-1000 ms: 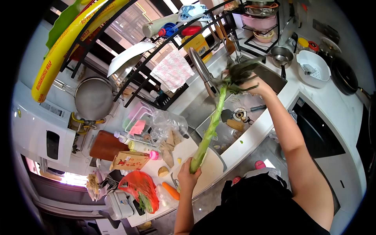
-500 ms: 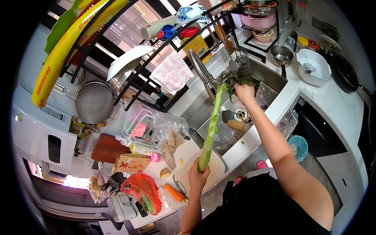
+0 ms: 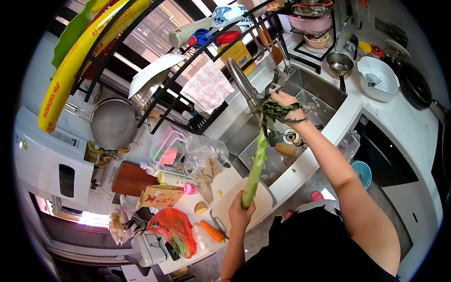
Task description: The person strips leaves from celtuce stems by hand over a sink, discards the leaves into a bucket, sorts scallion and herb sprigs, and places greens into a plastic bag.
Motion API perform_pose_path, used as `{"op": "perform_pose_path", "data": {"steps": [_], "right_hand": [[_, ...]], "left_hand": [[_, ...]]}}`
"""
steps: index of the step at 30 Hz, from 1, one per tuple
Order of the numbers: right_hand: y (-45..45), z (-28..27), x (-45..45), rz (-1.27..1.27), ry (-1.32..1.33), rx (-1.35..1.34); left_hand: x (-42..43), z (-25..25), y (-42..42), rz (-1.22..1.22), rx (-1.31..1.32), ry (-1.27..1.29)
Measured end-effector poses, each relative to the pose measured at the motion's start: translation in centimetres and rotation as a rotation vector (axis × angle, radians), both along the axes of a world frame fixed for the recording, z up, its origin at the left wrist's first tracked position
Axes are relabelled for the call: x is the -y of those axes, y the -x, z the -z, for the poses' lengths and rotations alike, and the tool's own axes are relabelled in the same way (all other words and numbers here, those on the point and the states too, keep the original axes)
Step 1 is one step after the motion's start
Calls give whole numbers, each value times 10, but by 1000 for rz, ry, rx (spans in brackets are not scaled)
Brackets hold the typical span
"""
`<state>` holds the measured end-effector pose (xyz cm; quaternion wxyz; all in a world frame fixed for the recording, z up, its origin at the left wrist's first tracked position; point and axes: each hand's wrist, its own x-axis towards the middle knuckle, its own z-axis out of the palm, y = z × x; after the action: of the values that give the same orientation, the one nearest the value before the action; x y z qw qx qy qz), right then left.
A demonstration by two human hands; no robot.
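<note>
1. Low centre, the left hand point(image 3: 241, 212) is wrapped round the stalk's point(image 3: 255, 175) thick end, over the board point(image 3: 264, 207).
2. Left of it, I see a carrot point(image 3: 212, 231) on the worktop point(image 3: 187, 203).
3. The stalk slants up across the centre, over the sink point(image 3: 327, 92).
4. At its top, the right hand point(image 3: 287, 109) touches dark leaves point(image 3: 271, 114) by the tap point(image 3: 240, 81); I can't tell its grip.
</note>
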<state>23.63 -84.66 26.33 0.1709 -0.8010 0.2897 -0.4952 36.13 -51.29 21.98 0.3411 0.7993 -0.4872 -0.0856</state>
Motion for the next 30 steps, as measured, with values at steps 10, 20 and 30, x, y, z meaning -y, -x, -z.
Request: {"op": "perform_pose_path", "data": {"steps": [10,20,30], "right_hand": [[2,2,2,38,-236,224],[15,-25,-2,-718,-1258,655],[10,-14,31,-441,-716,-453]], "left_hand": [[0,-2,-1,45,-326,-50],[-15,0,-24,140,-735,-144],[-41,-16,-59,117,-624,-225]]}}
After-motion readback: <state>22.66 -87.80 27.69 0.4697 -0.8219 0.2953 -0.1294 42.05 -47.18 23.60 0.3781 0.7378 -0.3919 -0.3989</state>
